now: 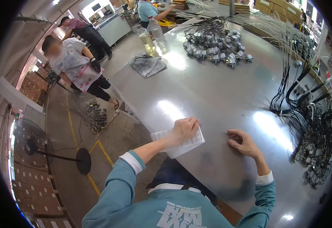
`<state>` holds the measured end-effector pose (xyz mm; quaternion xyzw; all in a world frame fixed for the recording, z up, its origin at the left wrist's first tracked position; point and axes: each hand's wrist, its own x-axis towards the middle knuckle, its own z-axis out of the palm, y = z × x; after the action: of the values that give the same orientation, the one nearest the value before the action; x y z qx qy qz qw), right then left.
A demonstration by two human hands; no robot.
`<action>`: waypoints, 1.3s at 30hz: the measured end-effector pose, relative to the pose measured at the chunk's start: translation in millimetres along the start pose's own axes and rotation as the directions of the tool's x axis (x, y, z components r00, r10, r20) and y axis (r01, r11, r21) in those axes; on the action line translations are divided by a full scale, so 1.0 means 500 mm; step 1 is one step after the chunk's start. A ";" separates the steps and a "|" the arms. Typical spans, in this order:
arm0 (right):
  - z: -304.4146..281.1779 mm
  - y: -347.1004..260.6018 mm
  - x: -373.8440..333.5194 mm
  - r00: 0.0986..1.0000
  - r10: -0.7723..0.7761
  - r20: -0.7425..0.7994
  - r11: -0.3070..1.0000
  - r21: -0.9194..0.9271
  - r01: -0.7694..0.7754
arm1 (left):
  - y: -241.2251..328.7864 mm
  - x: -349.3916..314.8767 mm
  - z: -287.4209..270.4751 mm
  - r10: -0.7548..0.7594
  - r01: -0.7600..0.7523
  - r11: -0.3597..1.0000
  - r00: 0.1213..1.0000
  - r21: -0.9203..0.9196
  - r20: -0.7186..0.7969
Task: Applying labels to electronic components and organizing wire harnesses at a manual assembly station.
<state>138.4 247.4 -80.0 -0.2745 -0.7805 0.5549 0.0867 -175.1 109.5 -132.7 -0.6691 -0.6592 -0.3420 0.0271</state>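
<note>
A stack of white label sheets [186, 149] lies at the near left edge of the metal table, its printed rows partly covered by my hand. My left hand [183, 132] is over the sheets with its fingers closed in a pinch at their far right corner. Whatever sits between those fingertips is hidden. To the right, my right hand [245, 143] hovers close to the tabletop, loosely curled, thumb and forefinger apart, holding nothing.
Bundled black cables with metal connectors [312, 152] line the table's right side. Another connector pile [215, 47] is at the far side, near a grey cloth [147, 64] and a bottle of yellowish liquid [147, 41]. A person [76, 62] walks at left, beyond a standing fan [31, 146].
</note>
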 end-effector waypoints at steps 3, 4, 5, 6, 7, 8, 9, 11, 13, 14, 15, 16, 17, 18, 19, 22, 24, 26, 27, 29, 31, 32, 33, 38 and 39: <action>-0.008 -0.004 -0.006 0.997 0.069 0.015 0.997 0.038 -0.070 | 0.010 0.003 0.003 0.019 -0.019 1.000 1.000 -0.007 -0.002; -0.014 -0.004 -0.009 0.997 0.078 0.010 0.996 0.053 -0.078 | 0.010 0.005 0.006 0.020 -0.021 1.000 1.000 -0.011 -0.013; -0.019 0.001 -0.008 0.997 0.077 0.007 0.996 0.042 -0.077 | 0.011 0.003 0.007 0.027 -0.028 1.000 0.999 -0.010 -0.018; -0.024 0.011 -0.005 0.997 0.064 0.030 0.993 0.094 -0.067 | 0.011 0.001 0.008 0.034 -0.034 0.999 0.999 -0.009 -0.023; -0.030 0.009 0.000 0.997 0.050 0.055 0.987 0.150 -0.058 | 0.012 0.000 0.004 0.033 -0.034 0.999 0.999 -0.012 -0.030; -0.049 0.005 0.006 0.997 0.051 0.057 0.988 0.143 -0.059 | 0.012 -0.004 0.000 0.004 -0.004 1.000 1.000 -0.006 0.013; -0.076 -0.001 0.016 0.994 0.112 0.010 0.988 0.102 -0.112 | 0.011 -0.006 -0.003 -0.029 0.029 1.000 0.998 0.003 0.056; -0.127 0.038 0.031 0.975 0.019 -0.222 0.990 -0.132 -0.049 | 0.014 -0.003 -0.014 -0.048 0.048 0.999 0.997 0.007 0.065; -0.232 0.102 0.011 0.811 -0.204 -0.548 0.901 -0.429 -0.063 | 0.033 0.014 -0.014 -0.028 0.030 0.999 0.997 -0.031 0.066; -0.272 0.134 0.021 0.655 -0.245 -0.715 0.930 -0.363 -0.049 | 0.033 0.016 -0.018 -0.029 0.033 0.999 0.996 -0.041 0.084; -0.293 0.121 0.040 0.577 -0.140 -0.805 0.967 -0.237 -0.096 | 0.026 0.012 -0.022 -0.043 0.047 0.998 0.994 -0.040 0.101; -0.323 0.134 0.041 0.492 -0.242 -0.836 0.920 -0.359 -0.158 | 0.026 0.015 -0.021 -0.050 0.054 0.997 0.994 -0.045 0.096; -0.349 0.147 0.042 0.479 -0.263 -0.837 0.907 -0.384 -0.172 | 0.026 0.016 -0.020 -0.040 0.044 0.997 0.997 -0.061 0.070; -0.368 0.162 0.046 0.465 -0.285 -0.838 0.894 -0.407 -0.187 | 0.026 0.018 -0.018 -0.029 0.032 0.997 0.999 -0.077 0.044; -0.375 0.177 0.053 0.468 -0.286 -0.836 0.890 -0.413 -0.194 | 0.028 0.021 -0.016 -0.031 0.035 0.996 0.999 -0.087 0.042; -0.378 0.185 0.090 0.380 -0.165 -0.910 0.924 -0.277 -0.262 | 0.030 0.020 -0.017 0.009 -0.007 0.998 1.000 -0.062 0.029; -0.355 0.152 0.127 0.280 -0.172 -0.944 0.904 -0.264 -0.336 | 0.021 0.010 -0.025 -0.041 0.046 0.996 0.998 -0.079 0.057; -0.344 0.160 0.152 0.086 -0.208 -0.974 0.960 -0.220 -0.173 | 0.021 0.006 -0.028 -0.047 0.051 0.995 0.998 -0.089 0.048; -0.339 0.163 0.151 0.046 -0.250 -0.967 0.950 -0.254 -0.180 | 0.020 0.004 -0.031 -0.069 0.071 0.994 0.997 -0.079 0.025; -0.342 0.191 0.146 0.051 -0.265 -0.963 0.910 -0.267 -0.316 | 0.028 0.014 -0.031 -0.070 0.074 0.994 0.996 -0.083 0.050; -0.324 0.203 0.154 0.076 -0.175 -0.982 0.934 -0.190 -0.303 | 0.024 0.011 -0.031 -0.085 0.091 0.993 0.994 -0.072 0.073; -0.315 0.205 0.162 0.073 -0.236 -0.969 0.903 -0.247 -0.353 | 0.018 0.007 -0.030 -0.103 0.108 0.993 0.990 -0.054 0.092; -0.308 0.205 0.159 0.143 -0.205 -0.968 0.910 -0.242 -0.335 | 0.015 0.006 -0.027 -0.119 0.123 0.992 0.987 -0.035 0.110; -0.287 0.168 0.137 0.279 -0.004 -0.960 0.907 -0.120 -0.403 | 0.013 0.007 -0.040 -0.110 0.117 0.992 0.986 -0.050 0.123; -0.291 0.193 0.152 0.219 -0.112 -0.969 0.867 -0.203 -0.455 | 0.011 0.009 -0.040 -0.119 0.128 0.989 0.986 -0.074 0.114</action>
<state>171.0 429.1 -127.4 -0.6553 -0.6254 0.0754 0.4169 -179.1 102.9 -112.8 -0.6454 -0.6855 -0.3322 -0.0574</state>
